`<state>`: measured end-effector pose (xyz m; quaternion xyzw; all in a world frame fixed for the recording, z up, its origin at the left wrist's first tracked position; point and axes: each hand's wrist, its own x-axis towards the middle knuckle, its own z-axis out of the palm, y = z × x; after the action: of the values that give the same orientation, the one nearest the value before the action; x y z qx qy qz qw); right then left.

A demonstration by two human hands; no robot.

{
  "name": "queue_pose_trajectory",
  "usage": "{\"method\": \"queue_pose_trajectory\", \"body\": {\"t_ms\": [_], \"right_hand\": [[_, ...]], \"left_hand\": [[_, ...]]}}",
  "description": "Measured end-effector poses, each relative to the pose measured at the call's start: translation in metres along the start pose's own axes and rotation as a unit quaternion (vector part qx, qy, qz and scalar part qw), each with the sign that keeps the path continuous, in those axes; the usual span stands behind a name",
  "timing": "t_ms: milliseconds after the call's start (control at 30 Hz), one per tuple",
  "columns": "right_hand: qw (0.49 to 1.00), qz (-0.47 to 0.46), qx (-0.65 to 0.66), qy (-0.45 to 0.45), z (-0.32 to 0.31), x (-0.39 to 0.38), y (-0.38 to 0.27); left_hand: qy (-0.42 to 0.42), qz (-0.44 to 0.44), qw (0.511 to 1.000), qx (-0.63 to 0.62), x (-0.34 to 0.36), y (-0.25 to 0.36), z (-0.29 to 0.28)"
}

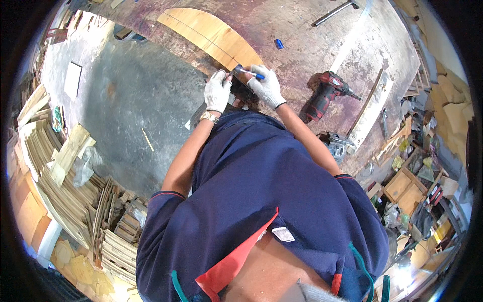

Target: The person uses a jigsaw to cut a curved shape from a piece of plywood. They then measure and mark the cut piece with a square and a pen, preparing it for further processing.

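A curved plywood piece with pencil lines lies on the stained worktop in front of me, over a dark object at its near edge. My gloved right hand is closed on a small blue-handled tool with a silvery head, which sits at the plywood's near edge. Beside it, my gloved left hand has its fingers curled at that same edge; what they grip, if anything, is too small to make out. A red and black cordless power tool lies right of my right hand.
A blue object and a metal bar tool lie farther back. A long strip and a metal tool are at the right. Stacked wooden pieces line the left; mixed boxes and scrap crowd the lower right.
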<state>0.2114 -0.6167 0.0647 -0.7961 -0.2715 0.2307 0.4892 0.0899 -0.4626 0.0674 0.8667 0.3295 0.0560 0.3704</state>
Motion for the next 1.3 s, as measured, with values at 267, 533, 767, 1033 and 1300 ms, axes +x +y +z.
{"method": "queue_pose_trajectory", "body": {"t_ms": [267,533,767,1033,1300], "right_hand": [[0.951,0.138,0.270,0.056,-0.016,0.014,-0.018],[0.968,0.062,0.238,-0.048,0.007,0.069,-0.017],[0.993,0.033,0.091,-0.064,0.012,0.068,-0.012],[0.998,0.022,0.014,-0.058,0.019,0.072,-0.016],[0.998,0.015,-0.013,-0.063,0.017,0.071,-0.019]], "left_hand": [[0.019,0.014,1.000,-0.001,0.007,-0.009,0.000],[0.038,0.039,0.998,-0.041,0.063,-0.065,-0.026],[0.048,0.053,0.997,-0.021,0.065,-0.060,-0.025],[0.050,0.045,0.998,0.002,0.061,-0.055,-0.028],[0.061,0.057,0.997,-0.007,0.060,-0.055,-0.026]]}}
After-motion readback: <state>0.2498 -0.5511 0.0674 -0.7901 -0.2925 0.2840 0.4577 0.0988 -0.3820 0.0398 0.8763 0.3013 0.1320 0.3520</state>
